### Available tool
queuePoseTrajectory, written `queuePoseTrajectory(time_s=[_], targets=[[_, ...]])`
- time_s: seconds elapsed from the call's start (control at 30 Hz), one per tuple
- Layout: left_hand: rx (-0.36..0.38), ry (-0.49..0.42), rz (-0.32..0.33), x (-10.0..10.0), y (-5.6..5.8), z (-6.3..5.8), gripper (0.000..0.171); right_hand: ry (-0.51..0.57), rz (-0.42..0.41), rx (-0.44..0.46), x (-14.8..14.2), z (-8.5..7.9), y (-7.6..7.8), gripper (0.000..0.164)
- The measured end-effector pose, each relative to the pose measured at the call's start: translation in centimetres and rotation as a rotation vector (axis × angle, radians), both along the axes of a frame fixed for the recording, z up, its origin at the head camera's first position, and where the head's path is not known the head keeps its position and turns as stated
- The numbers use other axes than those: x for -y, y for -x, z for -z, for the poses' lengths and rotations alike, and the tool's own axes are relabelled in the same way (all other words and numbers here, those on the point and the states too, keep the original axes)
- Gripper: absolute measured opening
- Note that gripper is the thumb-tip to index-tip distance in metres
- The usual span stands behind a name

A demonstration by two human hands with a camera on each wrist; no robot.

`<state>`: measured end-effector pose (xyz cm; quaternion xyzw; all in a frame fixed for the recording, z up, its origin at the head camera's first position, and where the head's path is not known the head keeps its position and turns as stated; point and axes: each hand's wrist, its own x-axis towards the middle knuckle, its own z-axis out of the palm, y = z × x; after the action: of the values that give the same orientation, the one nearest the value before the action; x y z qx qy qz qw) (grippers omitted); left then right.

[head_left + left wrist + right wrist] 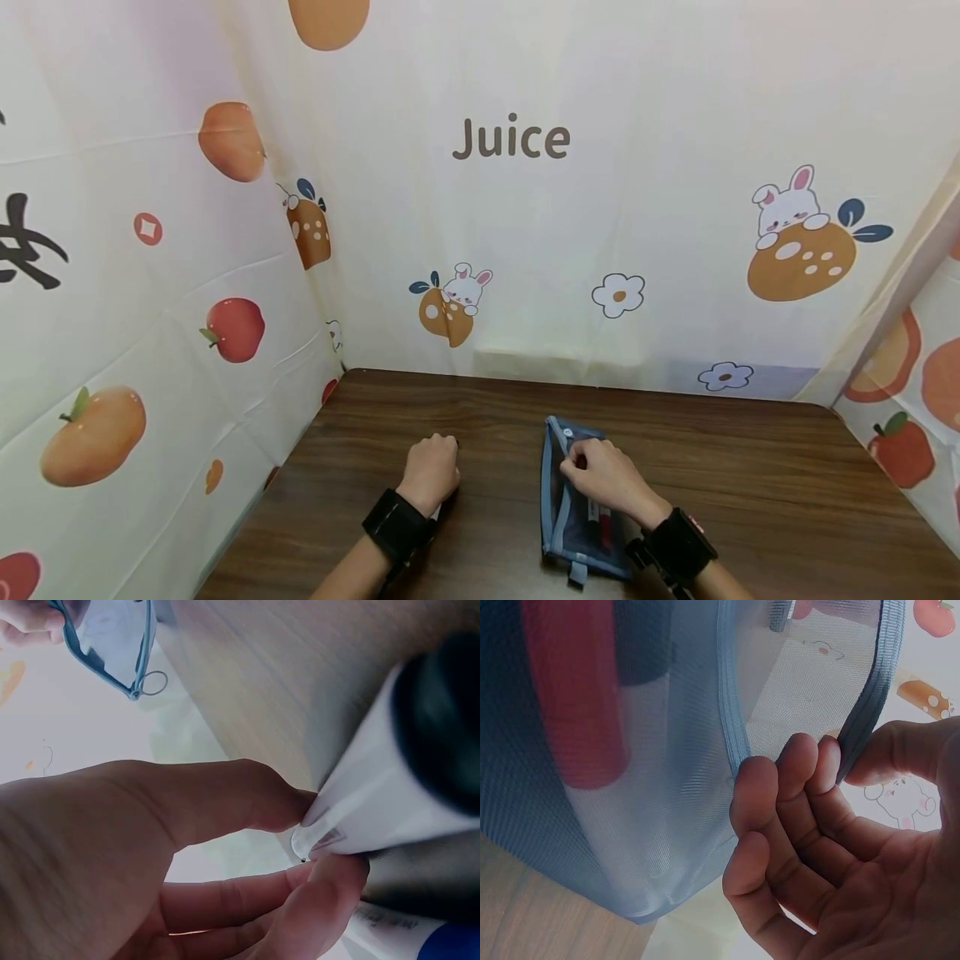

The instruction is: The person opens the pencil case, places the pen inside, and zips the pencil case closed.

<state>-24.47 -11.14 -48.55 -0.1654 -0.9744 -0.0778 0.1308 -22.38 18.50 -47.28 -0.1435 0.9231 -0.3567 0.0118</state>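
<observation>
My left hand [433, 473] pinches a white marker [360, 787] with a black cap between thumb and fingertips, low over the table. Close beside those fingers in the left wrist view is a second white marker [382, 930], blue at one end. To the right lies a blue mesh zip pouch [577, 537], its zipper open. My right hand [603, 475] grips the zippered edge [870, 690] of the opening between thumb and fingers. Through the mesh show a red-capped marker [577, 697] and a dark-capped one [645, 720] next to it.
The brown wooden table [480, 417] meets a white printed curtain [525, 225] at its back edge. More of this cloth [135, 333] hangs along the left side and at the right. A fabric tab [577, 573] sticks out at the pouch's near end.
</observation>
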Motion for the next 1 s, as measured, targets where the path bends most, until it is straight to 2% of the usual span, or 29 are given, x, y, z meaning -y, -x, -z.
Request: queuePoseTrajectory(time_s=[0.23,0.43,0.6,0.77,1.0], targets=[[-0.026,-0.002,0.002,-0.1,0.1,0.4,0.018,-0.002,0.004,0.000,0.0,-0.1,0.0,0.025],[-0.028,-0.010,-0.024,-0.2,0.2,0.7,0.036,-0.002,0.006,0.004,0.1,-0.1,0.0,0.024],[-0.028,-0.016,-0.051,-0.3,0.1,0.5,0.051,-0.002,0.010,0.012,0.1,-0.1,0.1,0.023],[-0.065,-0.033,-0.044,-0.5,0.1,0.0,0.054,-0.006,0.013,0.003,0.0,-0.2,0.2,0.023],[0.080,-0.107,-0.030,-0.5,0.1,-0.4,0.050,-0.011,0.001,0.006,-0.1,-0.2,0.1,0.028]])
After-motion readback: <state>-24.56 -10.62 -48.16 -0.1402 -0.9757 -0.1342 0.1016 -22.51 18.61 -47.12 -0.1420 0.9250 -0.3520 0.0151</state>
